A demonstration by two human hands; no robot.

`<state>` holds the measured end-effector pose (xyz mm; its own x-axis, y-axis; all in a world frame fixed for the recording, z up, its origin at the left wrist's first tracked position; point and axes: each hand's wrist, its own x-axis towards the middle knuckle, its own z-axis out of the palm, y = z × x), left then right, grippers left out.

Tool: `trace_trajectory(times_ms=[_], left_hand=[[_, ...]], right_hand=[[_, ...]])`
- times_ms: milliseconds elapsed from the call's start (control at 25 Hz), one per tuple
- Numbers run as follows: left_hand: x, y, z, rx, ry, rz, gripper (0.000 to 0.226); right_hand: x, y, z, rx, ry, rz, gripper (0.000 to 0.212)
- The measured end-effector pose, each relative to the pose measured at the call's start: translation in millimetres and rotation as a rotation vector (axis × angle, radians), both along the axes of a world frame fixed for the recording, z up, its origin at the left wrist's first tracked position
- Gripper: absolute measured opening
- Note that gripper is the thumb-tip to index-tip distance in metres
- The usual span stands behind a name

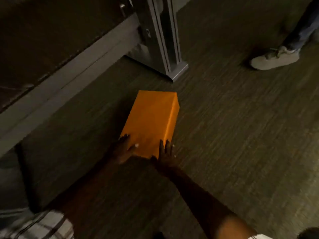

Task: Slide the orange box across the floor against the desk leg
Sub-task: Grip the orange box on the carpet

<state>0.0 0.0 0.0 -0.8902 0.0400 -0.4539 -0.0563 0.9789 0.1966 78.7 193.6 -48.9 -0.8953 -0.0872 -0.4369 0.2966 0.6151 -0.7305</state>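
The orange box [151,123] lies flat on the dark carpeted floor [233,126], its long axis pointing toward the grey metal table leg [165,35]. A strip of bare floor separates the far end of the box from the foot of the leg; they are near but not touching.

Both arms reach forward and down from the bottom of the frame, nearly straight. The left hand [123,149] rests at the near left corner of the box, fingers spread along the left edge and the thumb lying on the top face. The right hand [165,156] presses flat at the near right corner, fingers extended and splayed up along the right side. Neither hand closes around the box; both are open against it.

A light-coloured shoe [274,58] of another person stands on the floor at the upper right, well apart from the box.
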Motion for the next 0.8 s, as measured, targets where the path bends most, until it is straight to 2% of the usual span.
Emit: trace_trajectory(times_ms=[80, 160, 280, 360, 480, 640, 800], left_hand=[[-16.0, -15.6, -36.5, -0.028, 0.036, 0.023, 0.075], [-35.1, -37.3, -71.5, 0.045, 0.070, 0.137, 0.074], [-45.2, -59.5, -117.8, 0.157, 0.159, 0.147, 0.075], [-49.8, -75.8, -131.7, 0.307, 0.232, 0.230, 0.076], [-52.4, -90.5, -134.0, 0.583, 0.191, 0.408, 0.083], [-44.0, -93.9, -140.0, 0.625, 0.113, 0.444, 0.089], [-29.4, -88.8, -145.9, 0.688, 0.150, 0.484, 0.092]], right_hand=[[-12.0, -11.0, -40.9, 0.034, 0.002, 0.067, 0.090], [-30.7, -20.4, -75.2, 0.042, 0.029, 0.118, 0.090], [-29.3, -34.0, -106.5, -0.088, 0.144, 0.009, 0.087], [-22.8, -39.6, -114.5, -0.169, 0.239, -0.067, 0.084], [-17.9, -39.1, -111.8, -0.335, 0.215, -0.180, 0.082], [-23.8, -35.8, -103.2, -0.349, 0.173, -0.320, 0.079], [-35.5, -33.1, -99.1, -0.296, 0.149, -0.334, 0.085]])
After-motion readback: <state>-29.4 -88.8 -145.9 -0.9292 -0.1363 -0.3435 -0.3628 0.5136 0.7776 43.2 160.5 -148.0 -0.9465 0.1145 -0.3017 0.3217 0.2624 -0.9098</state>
